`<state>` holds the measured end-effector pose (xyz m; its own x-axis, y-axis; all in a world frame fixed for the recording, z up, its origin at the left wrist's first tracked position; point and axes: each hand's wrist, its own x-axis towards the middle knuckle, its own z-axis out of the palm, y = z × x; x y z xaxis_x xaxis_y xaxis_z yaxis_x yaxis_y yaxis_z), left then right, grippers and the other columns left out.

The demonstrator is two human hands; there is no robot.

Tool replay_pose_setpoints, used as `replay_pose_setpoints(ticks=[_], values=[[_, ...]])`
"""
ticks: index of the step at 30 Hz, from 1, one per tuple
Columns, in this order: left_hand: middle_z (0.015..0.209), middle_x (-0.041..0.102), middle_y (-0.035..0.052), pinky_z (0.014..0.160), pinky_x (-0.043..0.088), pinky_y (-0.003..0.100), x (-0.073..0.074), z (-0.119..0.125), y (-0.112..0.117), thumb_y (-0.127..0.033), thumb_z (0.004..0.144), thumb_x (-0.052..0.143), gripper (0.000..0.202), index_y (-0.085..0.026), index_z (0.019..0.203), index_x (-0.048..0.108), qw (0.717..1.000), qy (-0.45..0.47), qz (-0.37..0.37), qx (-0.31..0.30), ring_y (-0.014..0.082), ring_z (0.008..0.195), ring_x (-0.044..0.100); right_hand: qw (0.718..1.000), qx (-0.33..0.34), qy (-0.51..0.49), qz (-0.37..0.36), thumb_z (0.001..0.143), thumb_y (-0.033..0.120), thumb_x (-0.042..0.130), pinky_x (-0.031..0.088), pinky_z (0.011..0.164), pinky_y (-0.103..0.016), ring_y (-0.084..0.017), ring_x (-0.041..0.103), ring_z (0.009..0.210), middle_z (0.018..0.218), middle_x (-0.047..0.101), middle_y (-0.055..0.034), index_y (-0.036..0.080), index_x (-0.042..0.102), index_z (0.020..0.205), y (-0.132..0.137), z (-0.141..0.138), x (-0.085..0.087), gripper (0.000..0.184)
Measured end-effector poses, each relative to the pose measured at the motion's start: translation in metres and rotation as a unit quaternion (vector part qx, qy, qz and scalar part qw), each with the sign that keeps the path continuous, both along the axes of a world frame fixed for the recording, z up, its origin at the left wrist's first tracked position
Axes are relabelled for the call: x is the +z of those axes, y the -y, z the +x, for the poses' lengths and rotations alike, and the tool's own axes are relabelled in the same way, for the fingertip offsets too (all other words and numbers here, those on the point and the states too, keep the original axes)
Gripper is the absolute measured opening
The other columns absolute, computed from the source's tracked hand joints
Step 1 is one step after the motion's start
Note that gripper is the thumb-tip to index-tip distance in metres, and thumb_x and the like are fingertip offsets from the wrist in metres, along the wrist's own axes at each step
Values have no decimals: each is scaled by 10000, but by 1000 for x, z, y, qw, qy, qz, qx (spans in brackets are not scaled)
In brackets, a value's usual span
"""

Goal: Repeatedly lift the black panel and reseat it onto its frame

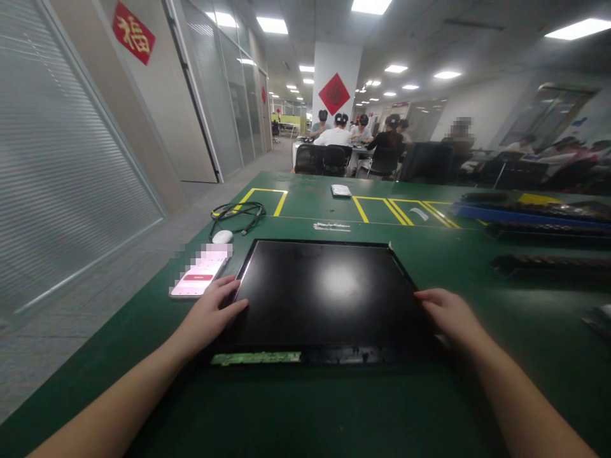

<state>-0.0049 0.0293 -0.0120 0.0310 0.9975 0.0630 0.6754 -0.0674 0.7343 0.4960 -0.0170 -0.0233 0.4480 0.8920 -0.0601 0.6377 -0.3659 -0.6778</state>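
A black LCD screen panel lies face up over the green table, its glossy surface reflecting a ceiling light. Along its near edge runs a green circuit board strip. My left hand grips the panel's left edge, with thumb on the front border and the fingers along the side. On the opposite side, my right hand holds the right edge between thumb and fingers; most of those fingers are hidden beneath or behind it. Whether the panel rests flat or is slightly lifted, I cannot tell.
Left of the panel lie a phone with a lit screen, a white mouse and a coiled black cable. A small white box-like item sits farther back. Blurred dark strips lie at right. People sit beyond.
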Motion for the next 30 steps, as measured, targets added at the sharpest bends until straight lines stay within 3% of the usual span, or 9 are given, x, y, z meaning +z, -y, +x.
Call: replay_pose_setpoints(ticks=[8, 16, 30], values=[[1505, 523, 216, 1165, 328, 544, 1, 3, -1, -531, 754, 625, 634, -133, 1243, 697, 1000, -24, -2, -12, 421, 1394, 465, 999, -9, -39, -12, 776, 204, 561, 513, 592, -294, -202, 699, 688, 858, 773, -88, 164, 761, 1023, -1, 1, -4, 321], [1492, 550, 180, 1132, 380, 535, 3, 2, 0, -552, 745, 640, 601, -178, 1211, 710, 999, -30, 1, -11, 414, 1374, 490, 998, -14, -65, 6, 768, 218, 578, 500, 566, -276, -190, 687, 659, 836, 769, -81, 176, 764, 975, 0, 2, -6, 281], [1504, 508, 227, 1172, 323, 541, 5, 3, 0, -568, 765, 590, 710, -103, 1300, 650, 997, -68, -5, -31, 421, 1400, 455, 994, -22, -99, -30, 789, 220, 538, 485, 534, -280, -173, 652, 597, 845, 757, -93, 143, 727, 1094, 0, -1, -3, 367]])
